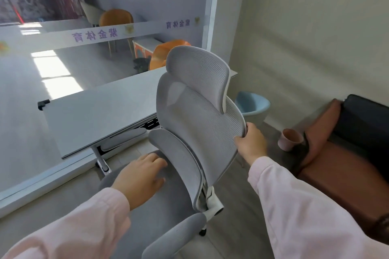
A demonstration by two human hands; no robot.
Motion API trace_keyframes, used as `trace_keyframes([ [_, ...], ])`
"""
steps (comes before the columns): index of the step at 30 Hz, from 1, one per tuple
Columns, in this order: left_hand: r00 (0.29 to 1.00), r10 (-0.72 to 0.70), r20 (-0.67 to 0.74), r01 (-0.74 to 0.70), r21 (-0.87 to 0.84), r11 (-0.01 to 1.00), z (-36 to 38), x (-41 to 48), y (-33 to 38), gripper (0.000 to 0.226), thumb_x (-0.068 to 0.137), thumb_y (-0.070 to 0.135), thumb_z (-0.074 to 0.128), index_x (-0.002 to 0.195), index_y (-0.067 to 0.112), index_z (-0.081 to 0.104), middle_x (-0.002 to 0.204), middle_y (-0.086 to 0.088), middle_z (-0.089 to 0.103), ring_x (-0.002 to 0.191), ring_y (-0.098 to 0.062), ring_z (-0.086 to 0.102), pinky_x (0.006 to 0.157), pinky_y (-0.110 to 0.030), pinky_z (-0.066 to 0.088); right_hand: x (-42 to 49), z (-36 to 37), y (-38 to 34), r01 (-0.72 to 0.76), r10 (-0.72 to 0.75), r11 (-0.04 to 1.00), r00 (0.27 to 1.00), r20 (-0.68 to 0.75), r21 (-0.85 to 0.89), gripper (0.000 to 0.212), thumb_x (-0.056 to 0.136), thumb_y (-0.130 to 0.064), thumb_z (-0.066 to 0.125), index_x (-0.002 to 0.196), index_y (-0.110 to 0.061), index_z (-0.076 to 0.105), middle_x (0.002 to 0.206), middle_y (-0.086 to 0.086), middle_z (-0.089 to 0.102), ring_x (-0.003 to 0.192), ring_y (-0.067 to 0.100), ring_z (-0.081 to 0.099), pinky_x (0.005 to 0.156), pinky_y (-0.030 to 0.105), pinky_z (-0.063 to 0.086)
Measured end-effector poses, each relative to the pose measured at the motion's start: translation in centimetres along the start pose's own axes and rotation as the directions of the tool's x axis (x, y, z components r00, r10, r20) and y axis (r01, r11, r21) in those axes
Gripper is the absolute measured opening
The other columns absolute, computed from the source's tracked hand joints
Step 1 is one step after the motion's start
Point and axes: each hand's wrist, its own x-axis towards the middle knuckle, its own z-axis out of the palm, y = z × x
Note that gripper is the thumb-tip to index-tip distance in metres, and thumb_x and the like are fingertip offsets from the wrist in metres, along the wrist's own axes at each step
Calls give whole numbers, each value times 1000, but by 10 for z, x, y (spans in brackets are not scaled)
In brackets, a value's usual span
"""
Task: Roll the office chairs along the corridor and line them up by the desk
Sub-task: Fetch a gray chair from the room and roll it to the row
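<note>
A grey mesh office chair (195, 115) with a headrest stands in front of me, its seat turned toward the white desk (101, 115) on the left. My right hand (250, 143) grips the right edge of the chair's backrest. My left hand (141, 178) lies flat on the grey seat cushion with fingers spread, holding nothing. One armrest reaches under the desk edge; the other sits at the bottom of the view. The chair's wheeled base is mostly hidden beneath the seat.
A glass partition (105, 33) with a frosted strip runs behind the desk; orange chairs (168, 52) show through it. A light blue tub chair (252, 105) stands by the wall. A brown and black sofa (347, 164) and a pink cup (290, 139) sit at the right.
</note>
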Motion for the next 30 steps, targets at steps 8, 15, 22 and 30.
trace_keyframes([
  [8, 988, 148, -33, -149, -26, 989, 9, 25, 41, 46, 94, 34, 44, 138, 28, 35, 135, 8, 42, 126, -14, 38, 101, -26, 33, -56, 0, 7, -29, 30, 999, 999, -44, 28, 33, 74, -21, 69, 103, -18, 52, 99, 1, 60, 84, 22, 59, 73, 39, 54],
  [15, 972, 232, -32, -234, -71, 970, 4, -7, 54, 42, 96, 31, 41, 138, 28, 36, 136, 8, 43, 127, -15, 39, 100, -29, 36, -162, -6, -1, -26, 27, 997, 1000, 5, -69, 40, 74, -48, 70, 89, -21, 45, 82, -6, 54, 73, 16, 55, 63, 31, 46],
  [22, 953, 300, -44, -303, -115, 946, -2, -63, 65, 46, 95, 51, 29, 131, 26, 45, 128, 7, 53, 120, -13, 45, 93, -31, 42, -221, -37, -6, 239, -256, 870, 967, 20, -430, 34, 93, -52, 45, 84, -20, 54, 84, -4, 56, 75, 17, 53, 62, 29, 33],
  [30, 957, 284, -59, -287, -52, 957, 2, -134, 47, 32, 90, 35, 44, 118, 20, 47, 109, 4, 59, 99, -18, 56, 80, -32, 48, -263, -49, -6, 156, -238, 844, 967, -97, -513, 27, 90, -36, 54, 106, -16, 60, 104, 1, 59, 99, 21, 53, 76, 37, 47],
])
